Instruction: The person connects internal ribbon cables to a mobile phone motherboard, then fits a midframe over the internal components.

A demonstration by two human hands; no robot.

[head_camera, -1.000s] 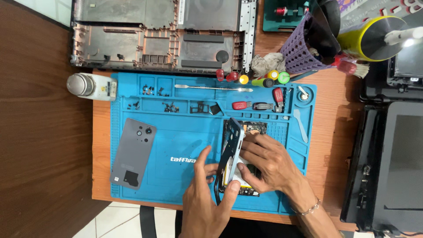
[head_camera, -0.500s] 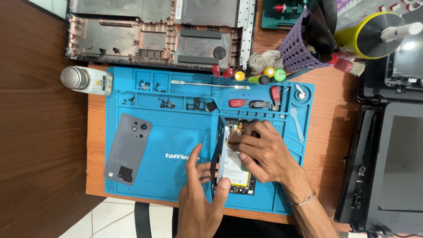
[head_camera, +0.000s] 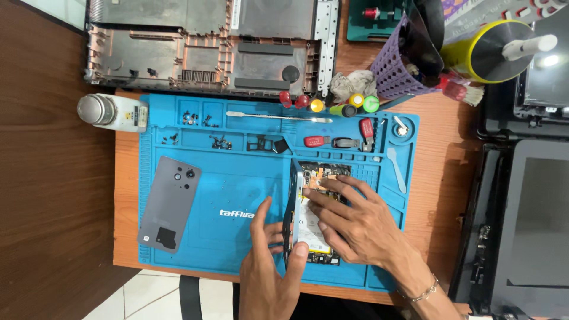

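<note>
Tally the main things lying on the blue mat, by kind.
Opened phones, held by the left hand and right hand: 1
Grey phone back covers: 1
Metal spudgers: 1
Blue plastic pry tools: 1
Total: 4

Both hands, left hand point(head_camera: 269, 266) and right hand point(head_camera: 355, 222), grip an opened phone point(head_camera: 308, 216) on a blue mat point(head_camera: 237, 195).
</note>
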